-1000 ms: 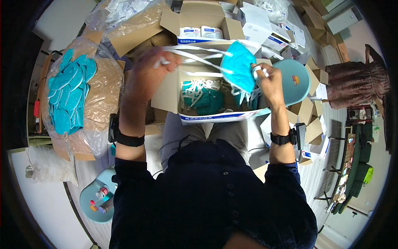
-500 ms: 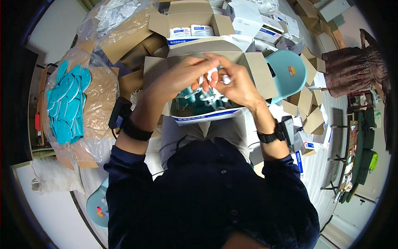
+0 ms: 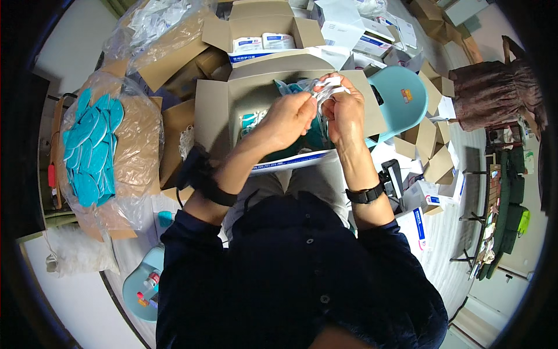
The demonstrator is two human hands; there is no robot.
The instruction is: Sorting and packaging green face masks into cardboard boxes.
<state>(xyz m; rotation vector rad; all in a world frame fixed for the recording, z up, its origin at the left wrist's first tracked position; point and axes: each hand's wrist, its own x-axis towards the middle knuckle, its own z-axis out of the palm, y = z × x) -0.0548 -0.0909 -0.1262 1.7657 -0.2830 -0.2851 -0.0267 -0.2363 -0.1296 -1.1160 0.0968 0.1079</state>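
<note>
My left hand [image 3: 289, 118] and my right hand [image 3: 344, 109] meet above an open cardboard box [image 3: 216, 113] on my lap. Both pinch a folded teal face mask [image 3: 296, 87] with white ear straps [image 3: 330, 86] bunched between the fingers. The mask is mostly hidden behind the hands. More teal masks [image 3: 251, 121] lie inside the box below. A black band sits on each wrist.
At the left a clear plastic bag in a carton holds several teal masks [image 3: 87, 151]. Another open carton [image 3: 264, 32] with white packets stands behind. A light blue stool [image 3: 401, 99] and small white boxes [image 3: 433, 174] crowd the right. A second blue stool [image 3: 142, 285] is at lower left.
A second ago my hands were spread wide, stretching the mask by its straps. They have since come together and the mask is folded up between them.
</note>
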